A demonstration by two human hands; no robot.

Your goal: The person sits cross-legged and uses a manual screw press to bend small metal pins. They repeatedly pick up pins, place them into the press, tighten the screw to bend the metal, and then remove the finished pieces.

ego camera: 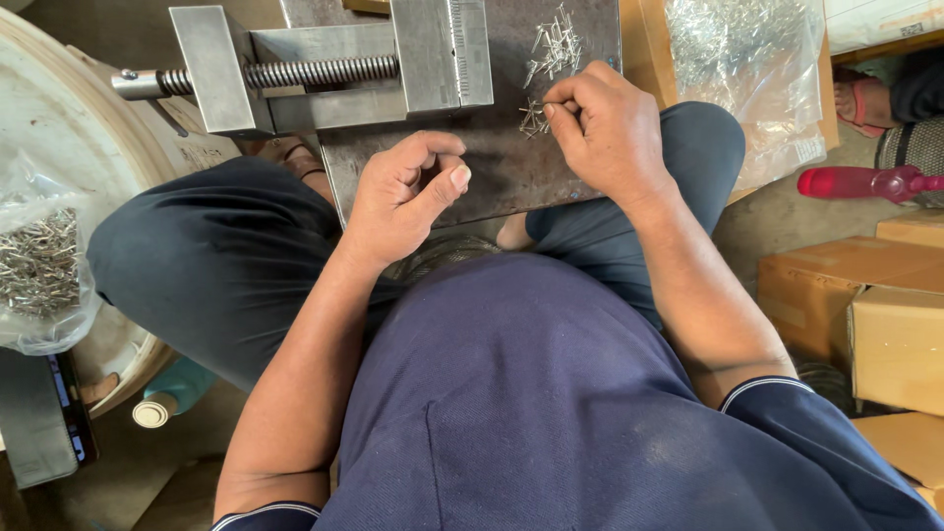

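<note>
A seated person in a dark blue shirt and dark trousers is seen from above, with a steel plate (492, 167) laid across the knees. A bench vise (315, 64) with an exposed threaded screw is mounted at the far side of the plate.

The right hand (610, 133) is rested on the plate near its right edge. Its thumb and forefinger are pressed together on a small metal pin, drawn from a little cluster of pins (534, 118) lying directly beneath the fingertips. A second, looser scatter of pins (557, 44) is found further up the plate, beside the vise jaw and apart from the hand.

The left hand (408, 192) is held over the near left part of the plate. The fingers are curled inward toward the palm and the thumb is laid across them; whether anything is held inside cannot be told.

To the right, a clear plastic bag of pins (747, 59) is set on a cardboard surface. A red-handled tool (865, 182) lies on the floor beyond it, and cardboard boxes (865, 305) are stacked nearer the person. To the left, another clear bag of metal parts (39, 261) is rested on a round pale tray (69, 108). Another person's foot in a red sandal (857, 98) is noted at the upper right.
</note>
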